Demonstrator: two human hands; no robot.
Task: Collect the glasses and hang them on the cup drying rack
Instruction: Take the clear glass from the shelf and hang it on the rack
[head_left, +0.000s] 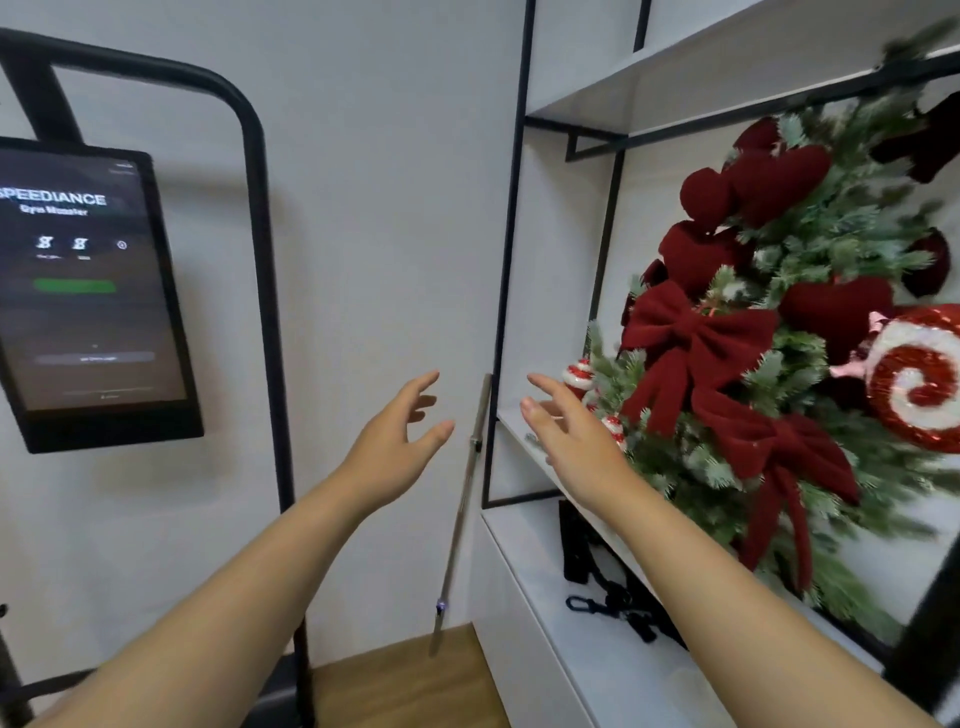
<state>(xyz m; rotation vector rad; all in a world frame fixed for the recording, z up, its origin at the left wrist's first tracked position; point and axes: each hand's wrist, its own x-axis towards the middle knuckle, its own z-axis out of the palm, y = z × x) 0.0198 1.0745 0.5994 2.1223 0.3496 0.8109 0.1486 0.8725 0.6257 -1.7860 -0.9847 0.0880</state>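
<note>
No glasses and no cup drying rack appear in the head view. My left hand (397, 434) is stretched forward in front of a white wall, fingers apart, holding nothing. My right hand (571, 436) reaches out beside it, also with fingers spread and nothing in it, close to the left edge of a white shelf (519, 431). Both forearms run in from the bottom of the frame.
A decorated green tree (769, 364) with red bows fills the shelf unit at right. A black-framed gym machine with a lit screen (88, 291) stands at left. A metal bar (462, 509) leans against the wall between them. Black straps (613, 597) lie on the lower shelf.
</note>
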